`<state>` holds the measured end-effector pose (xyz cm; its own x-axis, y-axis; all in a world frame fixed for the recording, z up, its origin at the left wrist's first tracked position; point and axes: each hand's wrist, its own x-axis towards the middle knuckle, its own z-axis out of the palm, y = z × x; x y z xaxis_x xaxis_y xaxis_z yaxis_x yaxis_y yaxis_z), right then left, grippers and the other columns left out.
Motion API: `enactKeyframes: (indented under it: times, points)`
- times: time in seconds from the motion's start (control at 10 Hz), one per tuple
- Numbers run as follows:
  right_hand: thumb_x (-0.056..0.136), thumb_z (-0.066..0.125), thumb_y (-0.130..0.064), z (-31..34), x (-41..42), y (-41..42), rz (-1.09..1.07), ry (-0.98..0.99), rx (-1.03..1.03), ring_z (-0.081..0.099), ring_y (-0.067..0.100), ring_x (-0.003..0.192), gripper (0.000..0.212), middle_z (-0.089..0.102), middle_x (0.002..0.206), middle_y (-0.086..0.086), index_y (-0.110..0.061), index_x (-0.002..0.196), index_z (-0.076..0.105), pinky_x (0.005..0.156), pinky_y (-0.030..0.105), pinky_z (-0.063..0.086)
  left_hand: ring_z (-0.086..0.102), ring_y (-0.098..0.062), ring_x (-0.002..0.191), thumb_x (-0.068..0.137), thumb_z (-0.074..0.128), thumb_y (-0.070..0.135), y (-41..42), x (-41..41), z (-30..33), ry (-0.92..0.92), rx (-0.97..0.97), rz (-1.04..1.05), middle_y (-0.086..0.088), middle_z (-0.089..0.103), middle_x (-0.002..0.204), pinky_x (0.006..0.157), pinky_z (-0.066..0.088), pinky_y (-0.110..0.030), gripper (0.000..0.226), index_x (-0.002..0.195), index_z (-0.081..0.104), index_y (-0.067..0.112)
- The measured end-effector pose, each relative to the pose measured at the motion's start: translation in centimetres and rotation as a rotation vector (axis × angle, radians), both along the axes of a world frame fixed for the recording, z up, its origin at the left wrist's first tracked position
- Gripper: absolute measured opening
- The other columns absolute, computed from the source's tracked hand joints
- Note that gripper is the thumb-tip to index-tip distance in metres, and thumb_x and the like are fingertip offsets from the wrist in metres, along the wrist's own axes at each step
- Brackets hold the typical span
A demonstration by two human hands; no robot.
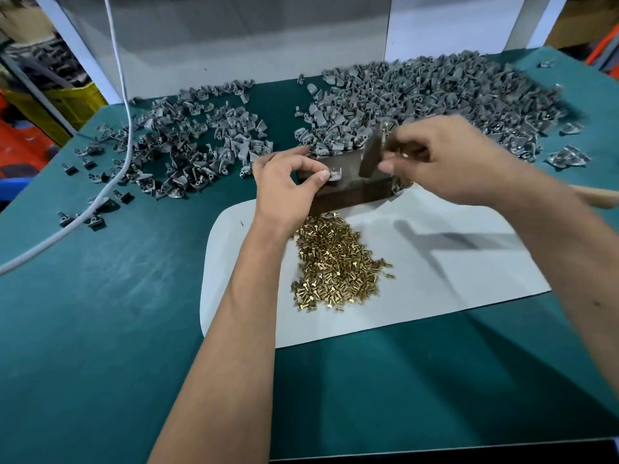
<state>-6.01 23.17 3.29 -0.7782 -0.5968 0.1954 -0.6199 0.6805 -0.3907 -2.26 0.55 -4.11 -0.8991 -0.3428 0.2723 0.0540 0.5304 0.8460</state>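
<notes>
left hand [288, 182] pinches grey part [335, 175] on block [348, 194] | right hand [445, 159] grips dark tool [370, 152] | brass rivets [338, 262] near

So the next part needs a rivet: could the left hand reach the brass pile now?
Probably yes: the brass rivet pile lies uncovered near the left hand, though its fingers are pinching a grey part on the metal block.

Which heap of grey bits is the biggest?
The heap on the right, behind the right hand; it is wider and denser than the scattered left heap.
</notes>
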Motion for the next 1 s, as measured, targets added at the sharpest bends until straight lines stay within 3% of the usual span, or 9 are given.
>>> enactKeyframes:
  times: [0.1, 0.3, 0.4, 0.5, 0.6, 0.7, 0.8, 0.9, 1.0]
  points:
    - [0.084, 0.075, -0.036, 0.1, 0.5, 2.0, 0.127, -0.238, 0.095, 0.066, -0.001, 0.073, 0.005, 0.071, 0.077, -0.018, -0.033, 0.088, 0.075, 0.066, 0.024, 0.051, 0.041, -0.026, 0.14, 0.088, 0.078, 0.016, 0.1, -0.1, -0.1, -0.04, 0.153, -0.024, 0.014, 0.06, 0.124, 0.117, 0.036, -0.051, 0.016, 0.079, 0.079, 0.029]
    - [0.076, 0.088, -0.036, -1.0, 0.8, 2.3, 0.021, -0.255, 0.267, 0.069, 0.007, 0.077, 0.019, 0.075, 0.08, -0.013, -0.03, 0.09, 0.077, 0.076, 0.032, 0.058, 0.042, -0.024, 0.141, 0.087, 0.078, 0.014, 0.6, 0.1, 0.0, -0.036, 0.217, -0.054, 0.005, 0.06, 0.138, 0.118, 0.034, -0.05, 0.015, 0.077, 0.079, 0.026]
    - [0.08, 0.084, -0.038, -0.4, 0.2, 1.8, -0.033, -0.136, 0.21, 0.069, 0.005, 0.074, 0.013, 0.075, 0.079, -0.012, -0.029, 0.086, 0.077, 0.077, 0.032, 0.059, 0.042, -0.025, 0.141, 0.087, 0.078, 0.013, 1.1, 0.2, 0.3, -0.025, 0.21, -0.072, 0.004, 0.059, 0.14, 0.119, 0.033, -0.05, 0.017, 0.077, 0.078, 0.027]
    - [0.083, 0.082, -0.036, -0.8, 0.1, -0.3, -0.1, -0.02, 0.018, 0.068, 0.006, 0.076, 0.016, 0.071, 0.08, -0.013, -0.031, 0.097, 0.074, 0.08, 0.035, 0.06, 0.041, -0.024, 0.143, 0.087, 0.078, 0.012, 1.6, 0.3, 0.5, 0.004, 0.179, -0.096, 0.002, 0.059, 0.141, 0.12, 0.029, -0.05, 0.021, 0.076, 0.075, 0.03]
    - [0.083, 0.083, -0.034, -1.4, 0.4, -2.5, -0.003, -0.015, -0.033, 0.065, 0.004, 0.076, 0.029, 0.068, 0.081, -0.015, -0.03, 0.109, 0.072, 0.078, 0.032, 0.058, 0.043, -0.021, 0.143, 0.087, 0.077, 0.009, 2.0, 0.2, 0.4, 0.01, 0.172, -0.146, -0.003, 0.059, 0.143, 0.12, 0.031, -0.051, 0.017, 0.079, 0.076, 0.025]
    - [0.083, 0.083, -0.027, -1.7, 0.1, -2.9, 0.0, -0.025, -0.13, 0.066, 0.001, 0.074, 0.017, 0.069, 0.078, -0.013, -0.026, 0.099, 0.077, 0.077, 0.028, 0.059, 0.047, -0.014, 0.14, 0.087, 0.077, 0.009, 2.1, 0.1, 0.1, 0.042, 0.184, -0.18, -0.009, 0.059, 0.141, 0.119, 0.034, -0.048, 0.009, 0.086, 0.079, 0.017]
    - [0.084, 0.083, -0.027, -1.4, -0.7, -2.4, -0.133, -0.007, -0.215, 0.067, 0.002, 0.075, 0.017, 0.07, 0.081, -0.012, -0.027, 0.099, 0.076, 0.08, 0.029, 0.061, 0.046, -0.012, 0.14, 0.09, 0.074, 0.012, 1.9, -0.1, 0.0, 0.072, 0.21, -0.172, 0.001, 0.063, 0.13, 0.12, 0.032, -0.046, 0.005, 0.092, 0.078, 0.013]
    - [0.085, 0.082, -0.025, -0.7, -2.0, -1.2, -0.339, 0.025, -0.253, 0.069, 0.013, 0.083, 0.042, 0.072, 0.091, -0.002, -0.021, 0.125, 0.068, 0.089, 0.035, 0.059, 0.043, -0.009, 0.141, 0.094, 0.07, 0.013, 2.0, -0.3, -0.2, 0.086, 0.175, -0.167, 0.013, 0.062, 0.119, 0.121, 0.031, -0.041, 0.011, 0.101, 0.077, 0.01]
    - [0.086, 0.082, -0.027, 0.9, -1.2, 0.0, -0.366, 0.092, -0.415, 0.069, 0.006, 0.081, 0.042, 0.072, 0.09, -0.009, -0.021, 0.125, 0.068, 0.086, 0.027, 0.06, 0.043, -0.01, 0.141, 0.096, 0.066, 0.018, 1.9, -0.6, -0.4, 0.108, 0.169, -0.163, 0.013, 0.057, 0.124, 0.12, 0.032, -0.04, 0.017, 0.109, 0.075, 0.013]
